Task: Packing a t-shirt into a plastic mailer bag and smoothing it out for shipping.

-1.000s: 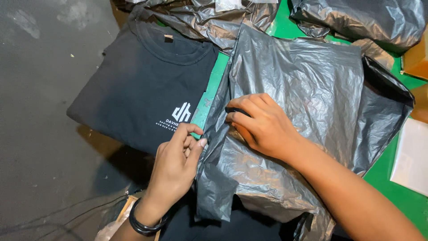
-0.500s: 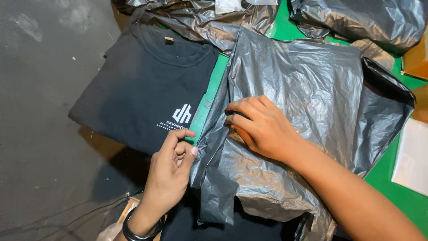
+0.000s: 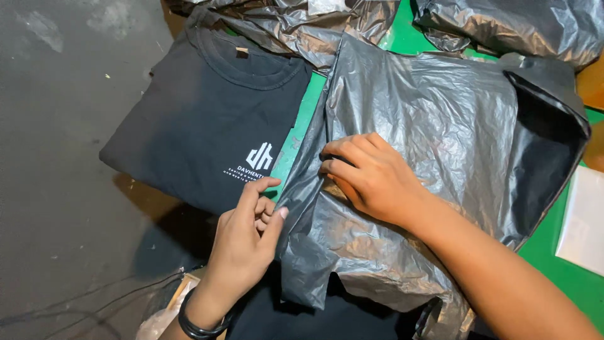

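Observation:
A grey plastic mailing bag (image 3: 440, 126) lies flat on a green table (image 3: 302, 119). My right hand (image 3: 371, 176) presses down on the bag's left part, fingers curled over a fold. At the bag's left edge my left hand (image 3: 248, 236) touches the plastic with thumb and fingertips; whether it pinches the edge I cannot tell. A folded black T-shirt (image 3: 207, 119) with a small white chest print lies to the left, partly over the table's edge. The bag's open mouth (image 3: 547, 145) shows dark at the right.
More crumpled grey bags (image 3: 503, 25) are piled along the back. A white sheet (image 3: 582, 220) lies at the right edge. Grey concrete floor (image 3: 56, 157) spreads to the left, with thin cables (image 3: 75, 308) at the bottom left.
My left hand has slid down slightly along the bag's left edge. My right hand stays pressed on the fold.

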